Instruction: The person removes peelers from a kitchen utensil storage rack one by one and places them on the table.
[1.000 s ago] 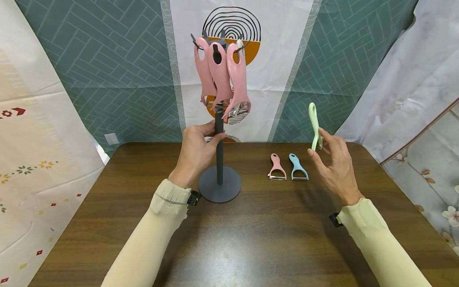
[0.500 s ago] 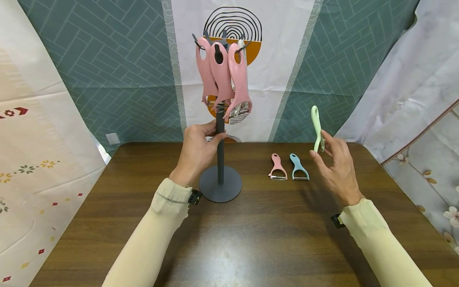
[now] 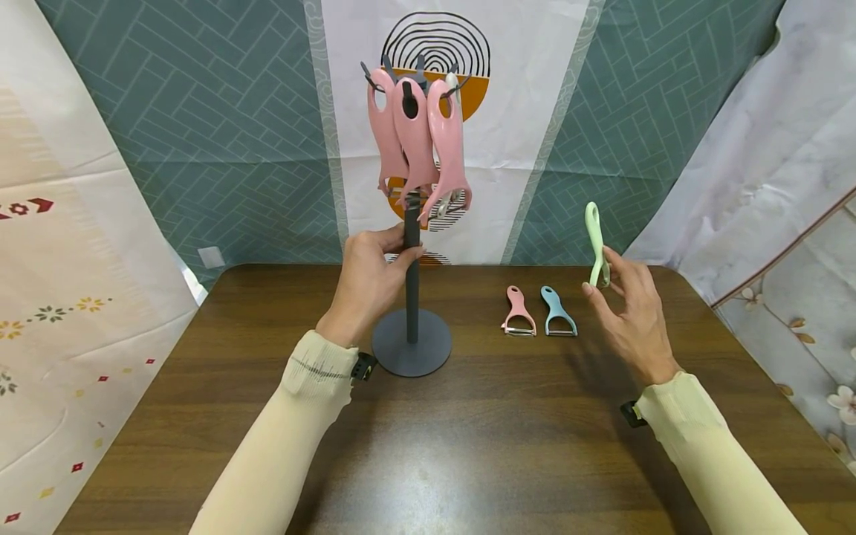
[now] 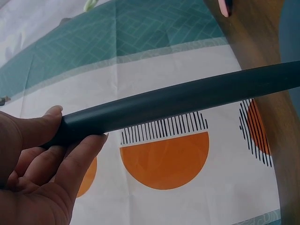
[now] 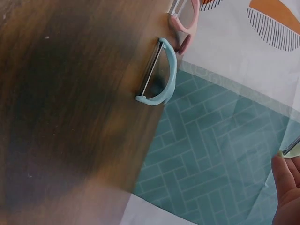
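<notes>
My left hand (image 3: 370, 279) grips the dark post (image 3: 412, 290) of an upright rack, a little below its hooks; the left wrist view shows thumb and fingers around the post (image 4: 178, 101). Pink peelers (image 3: 416, 141) hang from the hooks, and a pale one (image 3: 457, 104) hangs partly hidden behind them. On the right, my right hand (image 3: 634, 316) pinches a light green peeler (image 3: 594, 241) by its blade end, handle up, above the table. In the right wrist view only part of that peeler and some fingers (image 5: 283, 178) show at the edge.
A pink peeler (image 3: 516, 312) and a blue peeler (image 3: 556, 312) lie side by side on the wooden table (image 3: 495, 431), between the rack's round base (image 3: 428, 357) and my right hand. Patterned cloth (image 3: 254, 134) hangs behind the table's far edge.
My right hand has moved slightly right and down with the light green peeler. The left hand stays on the post, and the view has shifted a little.
</notes>
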{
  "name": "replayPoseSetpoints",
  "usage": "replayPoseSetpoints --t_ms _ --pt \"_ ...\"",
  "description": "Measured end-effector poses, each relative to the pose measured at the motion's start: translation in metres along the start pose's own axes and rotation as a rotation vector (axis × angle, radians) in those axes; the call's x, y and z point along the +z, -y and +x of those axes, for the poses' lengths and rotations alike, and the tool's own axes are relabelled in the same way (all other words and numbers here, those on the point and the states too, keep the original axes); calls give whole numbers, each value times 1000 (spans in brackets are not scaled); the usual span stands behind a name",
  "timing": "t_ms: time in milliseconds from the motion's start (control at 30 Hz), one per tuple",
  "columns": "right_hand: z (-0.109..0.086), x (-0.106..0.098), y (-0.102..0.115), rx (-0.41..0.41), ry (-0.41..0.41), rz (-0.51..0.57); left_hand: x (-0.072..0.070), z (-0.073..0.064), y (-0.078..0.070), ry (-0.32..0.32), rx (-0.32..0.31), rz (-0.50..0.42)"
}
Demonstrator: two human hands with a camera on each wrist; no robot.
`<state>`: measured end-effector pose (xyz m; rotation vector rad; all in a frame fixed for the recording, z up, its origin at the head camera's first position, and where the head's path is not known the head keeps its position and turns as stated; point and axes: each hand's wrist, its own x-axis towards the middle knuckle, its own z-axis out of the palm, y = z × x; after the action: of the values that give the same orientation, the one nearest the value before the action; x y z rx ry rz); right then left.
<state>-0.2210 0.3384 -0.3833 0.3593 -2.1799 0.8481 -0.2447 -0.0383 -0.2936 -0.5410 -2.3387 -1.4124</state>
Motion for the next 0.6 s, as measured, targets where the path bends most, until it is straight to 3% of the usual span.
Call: replayPoseSetpoints --t_ms 600 --pt "-7 0 -8 33 10 -43 -1 0 1 6 4 -4"
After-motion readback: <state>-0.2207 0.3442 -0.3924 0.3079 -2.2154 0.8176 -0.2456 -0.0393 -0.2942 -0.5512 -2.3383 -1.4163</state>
